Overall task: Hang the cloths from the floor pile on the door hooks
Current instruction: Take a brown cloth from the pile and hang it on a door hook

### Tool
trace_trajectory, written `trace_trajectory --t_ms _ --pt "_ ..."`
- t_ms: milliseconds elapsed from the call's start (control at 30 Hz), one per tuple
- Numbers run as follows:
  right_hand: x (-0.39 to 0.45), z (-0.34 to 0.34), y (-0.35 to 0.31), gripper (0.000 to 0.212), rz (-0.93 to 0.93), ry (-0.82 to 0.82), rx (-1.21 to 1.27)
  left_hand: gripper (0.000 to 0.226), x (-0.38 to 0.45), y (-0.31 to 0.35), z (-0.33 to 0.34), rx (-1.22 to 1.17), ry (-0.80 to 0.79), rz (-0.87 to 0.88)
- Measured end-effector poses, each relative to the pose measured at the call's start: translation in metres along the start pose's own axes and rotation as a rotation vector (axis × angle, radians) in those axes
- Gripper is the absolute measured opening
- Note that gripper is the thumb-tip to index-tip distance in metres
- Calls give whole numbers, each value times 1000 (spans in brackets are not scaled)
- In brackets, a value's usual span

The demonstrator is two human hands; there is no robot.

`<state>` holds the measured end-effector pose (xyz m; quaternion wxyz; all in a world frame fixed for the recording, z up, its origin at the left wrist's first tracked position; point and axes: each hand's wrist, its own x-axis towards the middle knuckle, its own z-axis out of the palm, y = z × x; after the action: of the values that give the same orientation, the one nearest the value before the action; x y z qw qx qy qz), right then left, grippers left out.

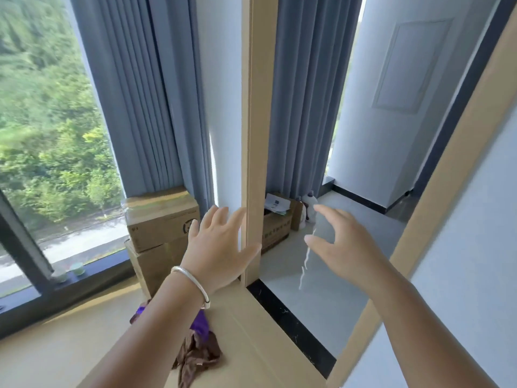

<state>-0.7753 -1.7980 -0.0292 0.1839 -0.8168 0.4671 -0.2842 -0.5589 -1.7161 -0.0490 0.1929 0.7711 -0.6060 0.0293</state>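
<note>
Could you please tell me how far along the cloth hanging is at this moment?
Done: nothing shows as hung; no hooks are in view. In hand: nothing, as the left hand and right hand are both open and empty near the door frame. Left: brown cloth and purple cloth lie below the left forearm.

- Left hand reaches forward, fingers spread and straight, holding nothing.
- Right hand reaches forward, fingers loosely curved, holding nothing.
</note>
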Motion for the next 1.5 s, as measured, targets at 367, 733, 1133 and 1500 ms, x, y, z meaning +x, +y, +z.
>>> trace_trajectory --t_ms 367,733,1133,1500 --pt "120 105 -9 58 -241 -333 44 76 36 -85 37 36 8 -375" --pt "240 336 -60 60 -399 -697 -62 73 82 -284 131 -55 -61 -720" --pt "268 607 -25 62 -447 -1097 -197 72 67 -440 316 -107 -407 -883" --pt "266 846 96 64 -517 -1289 -269 68 42 -524 546 -204 -458 -981"
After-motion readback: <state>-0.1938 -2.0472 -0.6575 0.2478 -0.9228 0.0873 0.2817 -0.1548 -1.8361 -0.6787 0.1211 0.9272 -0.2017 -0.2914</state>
